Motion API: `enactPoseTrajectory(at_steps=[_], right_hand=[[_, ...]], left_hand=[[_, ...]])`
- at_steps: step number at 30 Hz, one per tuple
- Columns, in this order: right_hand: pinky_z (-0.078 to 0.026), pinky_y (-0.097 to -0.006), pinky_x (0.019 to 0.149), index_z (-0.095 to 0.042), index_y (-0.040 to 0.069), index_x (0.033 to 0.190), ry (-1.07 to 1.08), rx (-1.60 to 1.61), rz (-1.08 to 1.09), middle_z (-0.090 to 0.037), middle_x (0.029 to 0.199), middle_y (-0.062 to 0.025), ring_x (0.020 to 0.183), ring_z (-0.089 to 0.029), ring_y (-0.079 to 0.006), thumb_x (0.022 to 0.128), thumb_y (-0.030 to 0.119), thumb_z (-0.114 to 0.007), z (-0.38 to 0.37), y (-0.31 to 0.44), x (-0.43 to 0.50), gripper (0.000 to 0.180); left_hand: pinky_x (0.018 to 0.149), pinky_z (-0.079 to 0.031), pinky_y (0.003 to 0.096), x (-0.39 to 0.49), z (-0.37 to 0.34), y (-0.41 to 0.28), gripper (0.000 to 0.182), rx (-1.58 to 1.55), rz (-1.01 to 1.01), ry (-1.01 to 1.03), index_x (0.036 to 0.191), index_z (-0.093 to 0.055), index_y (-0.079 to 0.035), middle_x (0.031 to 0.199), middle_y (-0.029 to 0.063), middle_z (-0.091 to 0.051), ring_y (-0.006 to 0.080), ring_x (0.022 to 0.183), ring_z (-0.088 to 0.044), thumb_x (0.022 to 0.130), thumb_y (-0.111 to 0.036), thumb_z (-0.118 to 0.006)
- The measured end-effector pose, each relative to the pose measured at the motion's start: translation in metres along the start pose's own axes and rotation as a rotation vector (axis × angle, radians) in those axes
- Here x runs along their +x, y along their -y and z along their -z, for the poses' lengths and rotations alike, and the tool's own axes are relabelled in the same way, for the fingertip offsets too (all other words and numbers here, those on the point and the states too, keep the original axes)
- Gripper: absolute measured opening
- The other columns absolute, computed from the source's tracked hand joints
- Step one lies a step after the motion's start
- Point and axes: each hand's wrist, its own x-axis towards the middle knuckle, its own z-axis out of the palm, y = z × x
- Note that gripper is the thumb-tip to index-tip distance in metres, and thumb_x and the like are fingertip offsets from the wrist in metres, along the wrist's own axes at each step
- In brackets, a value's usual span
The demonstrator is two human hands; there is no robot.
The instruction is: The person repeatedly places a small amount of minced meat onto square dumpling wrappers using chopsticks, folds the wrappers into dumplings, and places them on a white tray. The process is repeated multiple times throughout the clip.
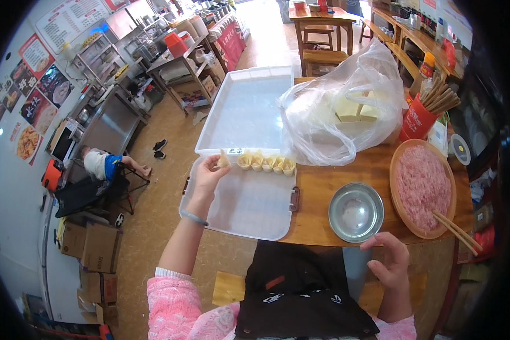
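Between the fingers of my left hand [210,172] is a folded wonton [223,160], just left of a row of several wontons [267,164]. The row stands along the far edge of a translucent plastic lid [246,204]. My right hand [389,259] has thumb and fingers apart and holds nothing, just nearer than a steel bowl [356,212] at the table's edge. An orange oval dish of minced meat [425,187] lies to the right, with wooden chopsticks [457,231] resting in it. A plastic bag [344,110] holds pale yellow wrappers [357,111].
A white plastic tray [250,110] lies beyond the lid. A red holder of chopsticks [417,119], a bottle [425,70] and a round container [460,149] stand right. Left, across the floor, a person [102,163] lies over a folding chair, near cardboard boxes [102,246].
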Motion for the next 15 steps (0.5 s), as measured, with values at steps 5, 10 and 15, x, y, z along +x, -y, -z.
enactPoseTrajectory(at_steps=[5,10,15], right_hand=[[-0.048,-0.0289,0.067,-0.054,-0.002,0.106,0.013,0.017,-0.010,-0.062,0.082,-0.0151,0.074,-0.062,-0.0214,0.073,0.004,-0.062,0.001,-0.002,-0.005,0.035],[-0.049,-0.0285,0.065,-0.055,-0.003,0.105,-0.009,0.042,-0.069,-0.063,0.080,-0.0141,0.071,-0.063,-0.0201,0.075,0.005,-0.062,0.001,-0.003,-0.009,0.032],[-0.049,-0.0279,0.065,-0.056,-0.003,0.103,-0.018,0.067,-0.104,-0.063,0.080,-0.0139,0.071,-0.063,-0.0193,0.076,0.003,-0.060,-0.002,-0.005,-0.010,0.029]], left_hand=[[0.067,-0.049,0.0237,0.024,-0.001,0.037,0.034,0.194,-0.007,-0.031,0.097,-0.053,0.003,0.086,0.0073,-0.063,0.0117,0.077,-0.060,0.067,0.002,-0.068],[0.061,-0.049,0.0235,0.026,-0.013,0.046,0.029,0.218,-0.152,-0.100,0.084,-0.051,0.001,0.075,0.0059,-0.063,0.0104,0.068,-0.059,0.064,-0.002,-0.072],[0.060,-0.048,0.0232,0.025,-0.018,0.049,0.029,0.322,-0.213,-0.130,0.080,-0.049,-0.002,0.072,0.0055,-0.061,0.0095,0.066,-0.059,0.064,-0.003,-0.073]])
